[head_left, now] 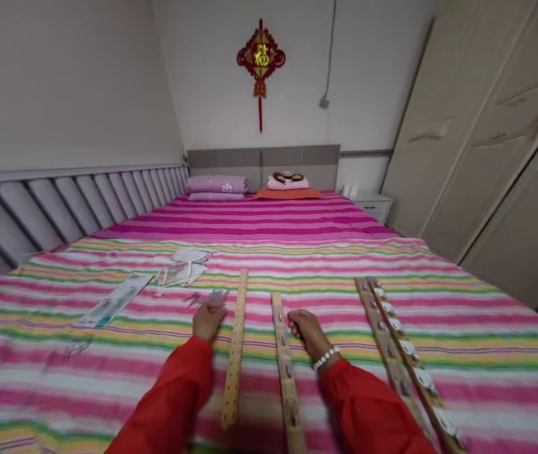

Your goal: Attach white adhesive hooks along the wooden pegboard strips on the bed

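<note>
My left hand (208, 320) is closed on a small, pale, see-through piece (218, 295) that looks like plastic; blur hides its kind. Just right of that hand lies a light wooden strip (237, 340) with rows of holes. A second wooden strip (284, 359), with small dark metal pieces set along it, lies between my hands. My right hand (304, 325) is pinched beside this strip's far part. Whatever its fingertips hold, if anything, is too small to make out. Small dark wire-like bits (194, 299) lie on the cloth beyond my left hand.
On the right lie a strip with dark pieces (382, 328) and one with white pieces (411, 350). Clear packets (186, 266), a long flat packet (115, 301) and thin wires (77, 347) lie left on the striped bedspread (155, 366). Wardrobe doors (462, 120) stand right.
</note>
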Action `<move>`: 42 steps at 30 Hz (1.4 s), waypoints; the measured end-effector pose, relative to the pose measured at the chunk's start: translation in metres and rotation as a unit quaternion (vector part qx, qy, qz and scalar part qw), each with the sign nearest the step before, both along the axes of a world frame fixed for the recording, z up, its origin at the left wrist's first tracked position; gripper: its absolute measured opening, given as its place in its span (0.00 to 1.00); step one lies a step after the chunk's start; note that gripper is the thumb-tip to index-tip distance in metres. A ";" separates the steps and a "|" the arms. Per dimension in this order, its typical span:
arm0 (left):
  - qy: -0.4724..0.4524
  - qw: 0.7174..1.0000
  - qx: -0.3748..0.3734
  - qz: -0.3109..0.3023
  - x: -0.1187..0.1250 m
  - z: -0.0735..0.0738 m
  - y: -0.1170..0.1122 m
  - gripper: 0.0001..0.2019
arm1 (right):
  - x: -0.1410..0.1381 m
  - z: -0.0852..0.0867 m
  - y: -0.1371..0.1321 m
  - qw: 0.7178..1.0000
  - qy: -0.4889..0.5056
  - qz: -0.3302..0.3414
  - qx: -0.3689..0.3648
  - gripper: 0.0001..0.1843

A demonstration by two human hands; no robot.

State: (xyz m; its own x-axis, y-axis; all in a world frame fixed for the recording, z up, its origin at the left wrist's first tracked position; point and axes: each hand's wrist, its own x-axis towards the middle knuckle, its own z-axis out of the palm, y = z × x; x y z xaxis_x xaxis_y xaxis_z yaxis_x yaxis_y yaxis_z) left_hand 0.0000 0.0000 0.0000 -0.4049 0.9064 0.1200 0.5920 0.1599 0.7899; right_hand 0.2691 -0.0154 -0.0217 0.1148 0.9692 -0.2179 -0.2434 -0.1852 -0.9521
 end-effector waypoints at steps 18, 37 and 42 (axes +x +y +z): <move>-0.112 0.992 -0.056 -0.001 -0.029 0.015 -0.035 0.17 | 0.004 -0.006 0.001 0.999 0.030 0.004 0.012 0.08; -0.437 0.898 0.057 -0.011 -0.024 0.033 -0.071 0.25 | 0.008 -0.001 -0.001 1.000 0.027 0.006 0.013 0.08; -0.362 0.929 0.072 -0.043 -0.015 0.044 -0.078 0.30 | 0.000 0.026 -0.003 0.997 -0.016 -0.015 0.070 0.10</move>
